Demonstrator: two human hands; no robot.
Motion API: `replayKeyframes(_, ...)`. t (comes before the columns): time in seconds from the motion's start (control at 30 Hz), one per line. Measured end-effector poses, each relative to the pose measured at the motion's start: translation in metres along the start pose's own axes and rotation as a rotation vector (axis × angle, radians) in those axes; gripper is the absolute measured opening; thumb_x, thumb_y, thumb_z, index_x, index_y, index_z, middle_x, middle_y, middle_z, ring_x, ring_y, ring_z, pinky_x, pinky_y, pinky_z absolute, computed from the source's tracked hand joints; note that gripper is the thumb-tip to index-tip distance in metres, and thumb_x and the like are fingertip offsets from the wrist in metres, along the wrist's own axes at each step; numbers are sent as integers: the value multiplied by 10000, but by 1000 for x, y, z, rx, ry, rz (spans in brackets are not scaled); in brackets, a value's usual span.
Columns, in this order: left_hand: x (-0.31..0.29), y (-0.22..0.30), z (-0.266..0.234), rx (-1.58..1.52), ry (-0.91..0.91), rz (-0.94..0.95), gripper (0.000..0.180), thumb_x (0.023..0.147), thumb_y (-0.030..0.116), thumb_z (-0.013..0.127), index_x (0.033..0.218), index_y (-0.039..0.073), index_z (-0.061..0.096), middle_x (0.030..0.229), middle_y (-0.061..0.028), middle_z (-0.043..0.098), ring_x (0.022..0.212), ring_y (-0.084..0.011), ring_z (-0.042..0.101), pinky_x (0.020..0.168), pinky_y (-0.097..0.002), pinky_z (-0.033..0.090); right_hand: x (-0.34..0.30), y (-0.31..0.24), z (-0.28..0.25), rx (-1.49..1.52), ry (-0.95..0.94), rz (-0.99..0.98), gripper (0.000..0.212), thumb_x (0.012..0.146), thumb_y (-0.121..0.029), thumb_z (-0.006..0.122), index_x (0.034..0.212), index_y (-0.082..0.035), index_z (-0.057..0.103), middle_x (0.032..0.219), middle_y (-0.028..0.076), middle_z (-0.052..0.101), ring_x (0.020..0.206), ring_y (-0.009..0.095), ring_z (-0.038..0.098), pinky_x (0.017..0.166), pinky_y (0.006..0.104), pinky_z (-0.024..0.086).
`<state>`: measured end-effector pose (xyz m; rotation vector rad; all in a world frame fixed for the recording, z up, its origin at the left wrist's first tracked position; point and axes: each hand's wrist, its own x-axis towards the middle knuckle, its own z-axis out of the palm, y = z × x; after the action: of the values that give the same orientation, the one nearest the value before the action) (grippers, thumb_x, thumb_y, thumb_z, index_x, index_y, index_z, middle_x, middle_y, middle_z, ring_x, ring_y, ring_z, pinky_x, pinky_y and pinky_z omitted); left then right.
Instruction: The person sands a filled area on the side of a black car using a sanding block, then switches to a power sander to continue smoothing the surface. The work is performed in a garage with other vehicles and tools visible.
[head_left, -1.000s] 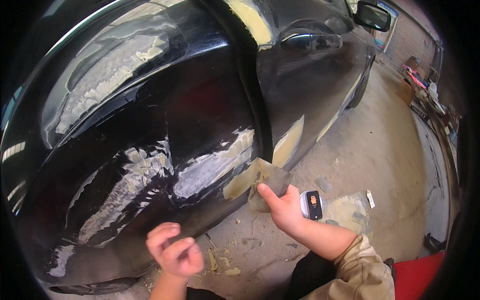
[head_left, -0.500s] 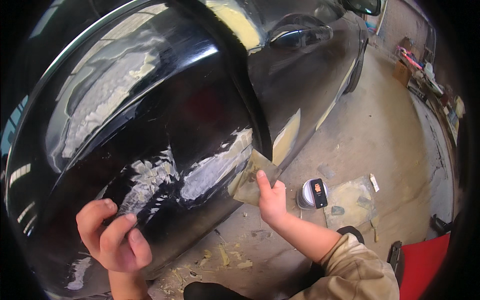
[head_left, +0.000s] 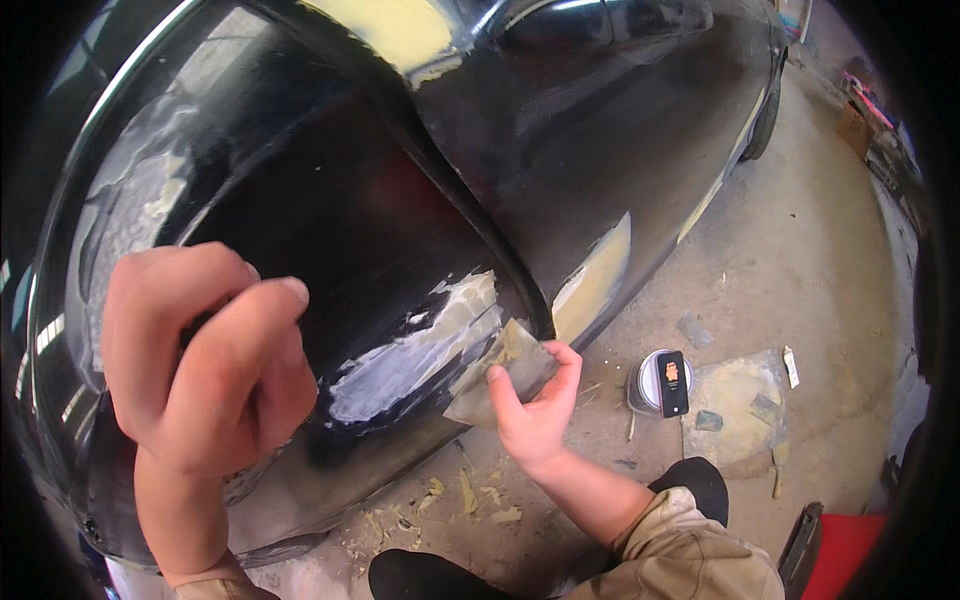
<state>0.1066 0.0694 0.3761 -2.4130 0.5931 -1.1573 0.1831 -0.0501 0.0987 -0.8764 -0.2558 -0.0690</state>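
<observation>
left hand (head_left: 210, 365): before black car (head_left: 640, 150), fingers curled, can't tell if gripping; right hand (head_left: 535, 415): clamped on flat greyish sheet (head_left: 472, 403); phone (head_left: 675, 386) atop tub (head_left: 640, 392)

A thin, smudged grey-tan sheet (head_left: 520, 365) sits tilted in the right hand (head_left: 536, 412), overlapping the car's lower side. The car (head_left: 320, 215) is glossy black, patched whitish and pale yellow.

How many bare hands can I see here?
2. The person's bare left hand is raised, fingers curled, in front of the glossy black car; the bare right hand holds a thin, flat, greyish-yellow sheet by the car's side. No other hands show.
</observation>
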Motion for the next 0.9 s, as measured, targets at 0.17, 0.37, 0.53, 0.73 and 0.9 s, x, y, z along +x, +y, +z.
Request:
replayKeyframes(0.17,-6,7,-6,35,-120,36,235,768,27,686,996,72,650,859,-81,552,669,-211,531,586,-338,438,3,1,-3,-34,15,48,392,922,6,747,1211,-10,482,1034,54,650,931,118,610,858,273,506)
replayKeyframes(0.37,-18,3,-16,17,-290,39,176,882,64,599,1052,26,629,934,-127,580,747,-222,552,638,-338,453,7,-1,1,-196,3,-105,349,922,4,747,1214,16,556,1033,86,705,917,112,639,823,262,518)
replayKeyframes(0.53,-17,1,-18,40,-336,92,210,972,98,533,1130,-15,611,1008,-168,610,790,-224,584,666,-325,469,9,-3,5,-237,20,-158,343,912,1,760,1198,20,573,1010,75,717,885,104,647,797,252,521)
replayKeyframes(0.73,-26,5,-24,120,-372,36,244,1037,145,473,1186,-5,594,1039,-181,621,801,-202,601,686,-315,486,8,-2,5,-211,24,-154,345,910,-9,768,1195,17,576,1008,75,714,884,103,644,794,244,516)
replayKeyframes(0.9,-29,1,-23,118,-352,62,259,1023,132,449,1211,20,588,1040,-178,623,792,-198,606,693,-314,489,8,-5,3,-221,-3,-146,343,923,-25,757,1213,24,580,1053,94,711,914,117,651,817,254,523)
